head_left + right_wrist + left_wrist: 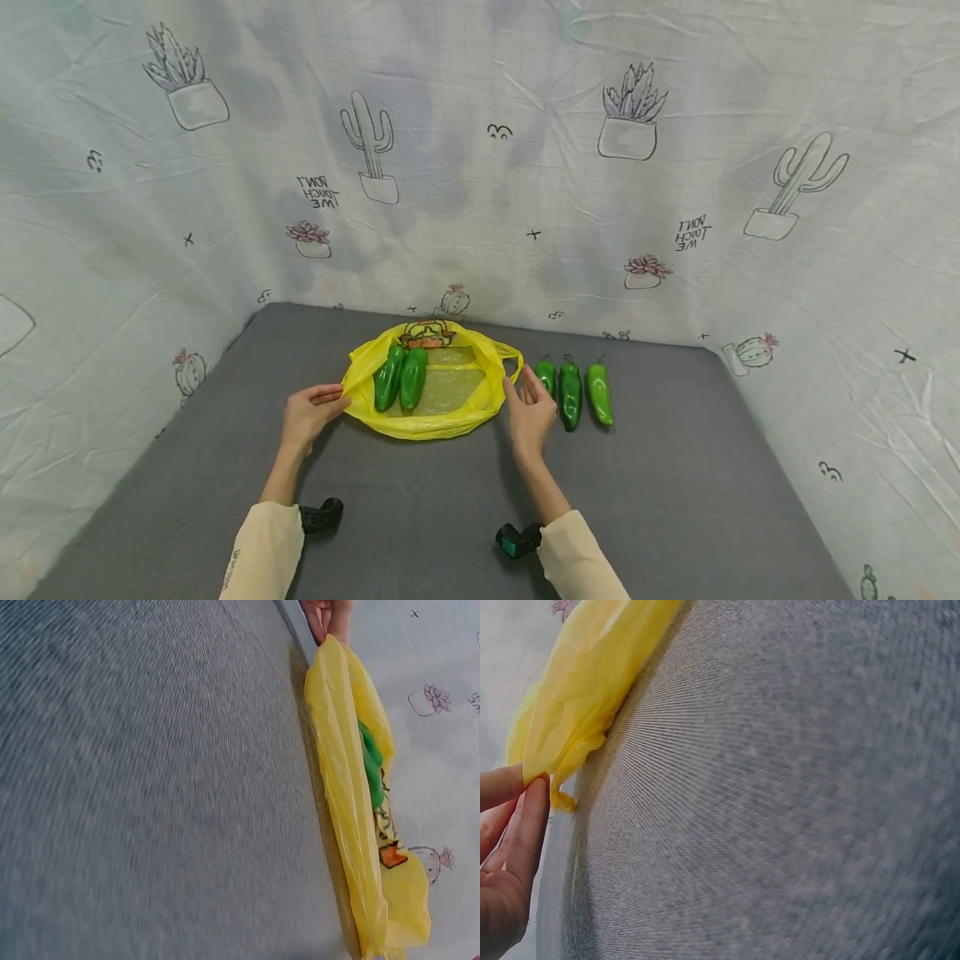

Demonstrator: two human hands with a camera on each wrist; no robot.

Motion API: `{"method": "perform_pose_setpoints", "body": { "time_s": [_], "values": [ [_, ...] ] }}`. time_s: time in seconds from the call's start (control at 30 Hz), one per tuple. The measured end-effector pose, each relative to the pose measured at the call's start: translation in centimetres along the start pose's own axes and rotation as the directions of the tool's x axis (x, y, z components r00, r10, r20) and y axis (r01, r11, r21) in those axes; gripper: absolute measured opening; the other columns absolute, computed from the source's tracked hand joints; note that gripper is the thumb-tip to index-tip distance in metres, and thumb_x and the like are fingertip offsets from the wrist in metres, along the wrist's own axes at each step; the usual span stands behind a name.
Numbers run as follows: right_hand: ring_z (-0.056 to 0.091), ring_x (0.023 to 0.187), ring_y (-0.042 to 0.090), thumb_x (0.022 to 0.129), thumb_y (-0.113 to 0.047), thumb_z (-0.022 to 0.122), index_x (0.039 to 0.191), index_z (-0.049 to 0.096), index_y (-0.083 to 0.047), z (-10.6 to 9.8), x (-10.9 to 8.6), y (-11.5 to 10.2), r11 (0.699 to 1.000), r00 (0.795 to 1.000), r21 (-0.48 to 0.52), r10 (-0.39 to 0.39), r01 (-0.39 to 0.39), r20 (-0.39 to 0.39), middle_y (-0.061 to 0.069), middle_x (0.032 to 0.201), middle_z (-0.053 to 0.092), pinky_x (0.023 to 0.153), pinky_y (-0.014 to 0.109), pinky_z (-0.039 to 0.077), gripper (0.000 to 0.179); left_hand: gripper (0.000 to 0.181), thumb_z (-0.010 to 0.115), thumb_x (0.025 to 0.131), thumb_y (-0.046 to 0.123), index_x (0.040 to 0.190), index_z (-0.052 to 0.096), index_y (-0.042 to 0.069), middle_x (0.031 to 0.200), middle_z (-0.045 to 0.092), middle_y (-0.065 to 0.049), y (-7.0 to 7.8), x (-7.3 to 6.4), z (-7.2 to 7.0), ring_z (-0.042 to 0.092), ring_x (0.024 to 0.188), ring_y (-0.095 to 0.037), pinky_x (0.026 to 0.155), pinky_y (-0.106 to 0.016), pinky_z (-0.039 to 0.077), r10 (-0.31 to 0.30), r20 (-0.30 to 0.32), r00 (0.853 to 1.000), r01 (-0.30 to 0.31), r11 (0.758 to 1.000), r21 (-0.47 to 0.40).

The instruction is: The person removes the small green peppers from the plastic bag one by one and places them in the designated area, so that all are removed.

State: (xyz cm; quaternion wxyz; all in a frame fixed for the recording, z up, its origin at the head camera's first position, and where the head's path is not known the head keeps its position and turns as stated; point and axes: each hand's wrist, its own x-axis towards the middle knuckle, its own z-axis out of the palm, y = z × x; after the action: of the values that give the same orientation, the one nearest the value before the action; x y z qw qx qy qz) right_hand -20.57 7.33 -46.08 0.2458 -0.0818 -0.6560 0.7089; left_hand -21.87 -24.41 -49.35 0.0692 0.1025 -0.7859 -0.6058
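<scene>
A yellow plastic bag (427,427) lies on the grey table, its mouth spread wide and facing up. Inside, toward its left, two dark green peppers (400,379) rest side by side. My left hand (306,417) pinches the bag's left edge between thumb and fingers, as the left wrist view shows up close. At the opposite side, my right hand (532,412) holds the looped handle (513,354) at its fingertips. Just beyond that hand, three green chili peppers (571,396) lie in a row, the nearest partly hidden by the fingers; the rightmost is lighter green.
The grey tabletop (420,517) extends around the bag on all sides. A pale curtain (480,208) printed with cactus drawings encloses the table at the back and sides. Dark wrist devices (322,517) sit by both cuffs.
</scene>
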Motion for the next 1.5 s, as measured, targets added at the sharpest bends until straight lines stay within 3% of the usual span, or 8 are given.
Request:
{"method": "perform_pose_setpoints", "body": {
  "time_s": [0.2,0.4,0.5,0.73,0.87,1.13,1.27,1.5],
  "values": [
    [0.051,0.125,0.027,0.086,-0.011,0.073,0.129,0.058,0.003,1.3,0.0,2.2,0.999,1.0,0.036,0.001,-0.001,0.002,0.019,0.131,0.056,0.104,0.036,0.042,0.048,0.038,0.071,0.086,0.002,0.118,0.059,-0.013,0.11,0.065,-0.025,0.0,-0.2,0.1,0.062,0.072,0.004,0.073,-0.023,0.058,-0.001,0.0,1.0,0.001,1.0,-0.008],
    [0.051,0.124,0.03,0.085,-0.006,0.073,0.127,0.058,0.004,3.0,-0.6,2.6,0.999,1.0,0.032,0.012,-0.011,-0.013,0.021,0.13,0.056,0.104,0.038,0.043,0.046,0.04,0.071,0.086,0.003,0.12,0.058,-0.014,0.113,0.063,-0.027,0.2,-0.2,0.0,0.062,0.073,0.005,0.073,-0.024,0.058,0.005,0.002,1.0,-0.005,1.0,-0.005],
    [0.052,0.123,0.034,0.084,-0.003,0.073,0.125,0.058,0.008,3.8,-1.0,2.4,0.999,0.999,0.031,0.033,-0.032,-0.021,0.023,0.128,0.057,0.103,0.04,0.043,0.045,0.04,0.071,0.086,0.003,0.12,0.058,-0.014,0.113,0.063,-0.028,0.3,-0.2,0.1,0.062,0.073,0.004,0.074,-0.024,0.058,0.003,0.011,1.0,-0.003,1.0,-0.009],
    [0.05,0.122,0.041,0.086,0.0,0.07,0.124,0.056,0.015,5.2,-2.9,-0.4,0.999,0.999,0.012,0.046,-0.045,-0.014,0.03,0.127,0.055,0.102,0.047,0.043,0.044,0.04,0.071,0.086,0.003,0.119,0.058,-0.014,0.112,0.064,-0.026,0.3,-0.2,0.0,0.062,0.074,0.004,0.075,-0.024,0.057,0.007,0.017,1.0,-0.007,1.0,-0.01],
    [0.05,0.121,0.041,0.086,-0.001,0.069,0.124,0.055,0.016,5.9,-3.4,-0.4,0.998,0.998,0.034,0.059,-0.059,-0.019,0.031,0.126,0.055,0.102,0.048,0.042,0.044,0.038,0.071,0.086,0.003,0.118,0.059,-0.013,0.11,0.066,-0.024,0.2,-0.1,0.1,0.062,0.073,0.004,0.073,-0.023,0.058,0.003,0.009,1.0,-0.003,1.0,-0.004],
    [0.048,0.123,0.041,0.085,-0.001,0.071,0.125,0.054,0.015,7.8,-3.1,2.6,0.993,0.998,0.105,0.058,-0.059,0.011,0.031,0.128,0.053,0.104,0.049,0.04,0.046,0.038,0.072,0.085,0.003,0.117,0.061,-0.012,0.11,0.065,-0.026,0.1,-0.3,0.3,0.062,0.073,0.003,0.072,-0.021,0.057,-0.008,-0.003,1.0,0.008,1.0,-0.008],
    [0.051,0.123,0.037,0.085,-0.004,0.072,0.125,0.056,0.012,8.9,-3.5,4.2,0.993,0.996,0.082,0.085,-0.084,-0.014,0.026,0.128,0.056,0.103,0.044,0.043,0.046,0.039,0.072,0.085,0.004,0.118,0.06,-0.013,0.11,0.065,-0.026,0.1,-0.3,0.3,0.062,0.074,0.003,0.073,-0.022,0.057,-0.003,0.004,1.0,0.003,1.0,0.0],
    [0.054,0.12,0.036,0.084,-0.003,0.073,0.124,0.058,0.011,11.1,-4.0,4.7,0.994,0.994,0.014,0.105,-0.105,-0.039,0.024,0.126,0.058,0.1,0.041,0.046,0.045,0.039,0.072,0.085,0.003,0.118,0.059,-0.013,0.111,0.065,-0.026,0.2,-0.4,0.2,0.062,0.073,0.003,0.072,-0.022,0.058,-0.009,-0.002,1.0,0.009,1.0,0.008]
  ]
}}
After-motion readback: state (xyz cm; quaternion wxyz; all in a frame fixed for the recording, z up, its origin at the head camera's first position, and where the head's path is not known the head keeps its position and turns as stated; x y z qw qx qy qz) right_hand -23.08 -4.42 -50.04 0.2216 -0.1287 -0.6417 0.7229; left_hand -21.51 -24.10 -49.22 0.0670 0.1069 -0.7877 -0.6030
